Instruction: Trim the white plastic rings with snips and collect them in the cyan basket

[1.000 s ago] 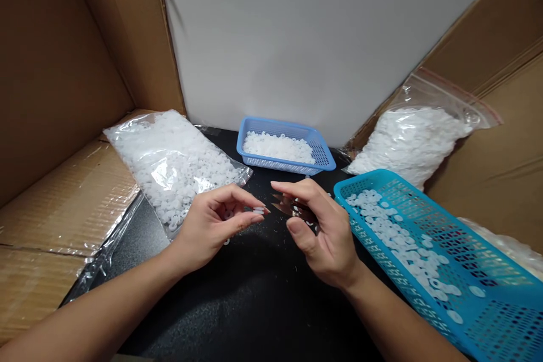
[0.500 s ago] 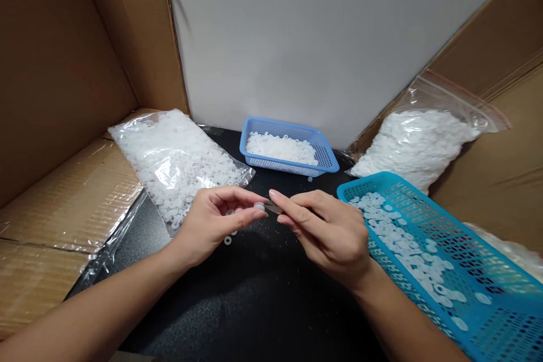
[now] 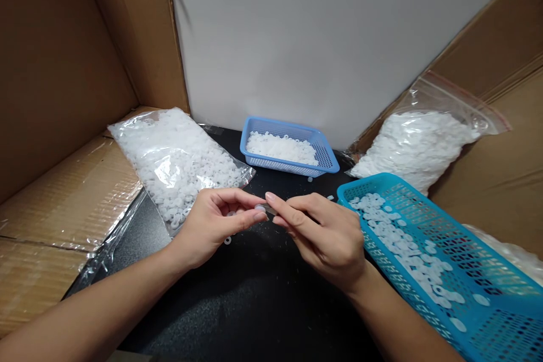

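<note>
My left hand [image 3: 214,220] pinches a small white plastic disc [image 3: 260,208] between thumb and fingertips. My right hand [image 3: 328,235] is closed around a thin metal blade [image 3: 268,209], its tip against or right beside the disc; most of the tool is hidden by the fingers. Under my left hand, a few loose white rings [image 3: 228,240] lie on the black table [image 3: 254,305]. To the right of my right hand stands a teal basket [image 3: 424,195] with many white discs [image 3: 405,243] inside.
Behind my hands sits a blue basket [image 3: 292,168] holding small white rings. A clear bag of white rings [image 3: 178,158] lies at left, and a zip bag of white pieces [image 3: 418,141] leans at right. Cardboard [image 3: 55,62] and a pale wall [image 3: 314,39] enclose the table.
My right hand has shifted slightly left, bringing the blade closer over the disc. A small white piece now shows on the table near the teal basket's corner. My left hand stays nearly still.
</note>
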Demonstrator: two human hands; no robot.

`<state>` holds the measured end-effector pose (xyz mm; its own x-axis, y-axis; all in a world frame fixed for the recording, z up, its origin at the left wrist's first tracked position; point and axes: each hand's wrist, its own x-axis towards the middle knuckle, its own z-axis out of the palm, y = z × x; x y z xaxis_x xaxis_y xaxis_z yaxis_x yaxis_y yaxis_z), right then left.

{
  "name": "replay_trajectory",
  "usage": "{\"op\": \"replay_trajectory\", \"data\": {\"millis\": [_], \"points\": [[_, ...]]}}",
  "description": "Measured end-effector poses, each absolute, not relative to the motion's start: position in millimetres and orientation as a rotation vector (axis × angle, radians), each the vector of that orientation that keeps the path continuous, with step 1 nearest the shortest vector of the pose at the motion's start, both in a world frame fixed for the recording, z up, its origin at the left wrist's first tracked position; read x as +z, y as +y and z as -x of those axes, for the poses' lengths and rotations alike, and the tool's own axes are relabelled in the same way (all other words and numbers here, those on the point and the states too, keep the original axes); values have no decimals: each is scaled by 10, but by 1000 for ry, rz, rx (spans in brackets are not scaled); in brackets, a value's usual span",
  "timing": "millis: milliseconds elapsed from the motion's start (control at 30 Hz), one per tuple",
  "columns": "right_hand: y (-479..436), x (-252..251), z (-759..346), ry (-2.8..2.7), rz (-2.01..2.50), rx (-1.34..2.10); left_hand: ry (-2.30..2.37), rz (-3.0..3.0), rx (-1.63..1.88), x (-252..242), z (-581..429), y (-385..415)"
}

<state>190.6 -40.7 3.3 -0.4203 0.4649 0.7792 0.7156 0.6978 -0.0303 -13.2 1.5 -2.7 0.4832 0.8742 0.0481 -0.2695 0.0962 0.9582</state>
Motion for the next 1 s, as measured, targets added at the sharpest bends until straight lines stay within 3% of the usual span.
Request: {"op": "replay_trajectory", "data": {"millis": [467, 733, 900, 1000], "points": [[-425, 60, -1913, -2128, 900, -489, 597, -1215, 908, -54, 138, 13], [-420, 8, -1765, -1713, 1106, 341, 733, -1502, 985, -12, 113, 9], [-392, 22, -1770, -1836, 1146, 410, 760, -1699, 913, -93, 147, 68], [-331, 80, -1994, -1871, 1547, 340, 824, -1948, 747, -80, 233, 243]]}}
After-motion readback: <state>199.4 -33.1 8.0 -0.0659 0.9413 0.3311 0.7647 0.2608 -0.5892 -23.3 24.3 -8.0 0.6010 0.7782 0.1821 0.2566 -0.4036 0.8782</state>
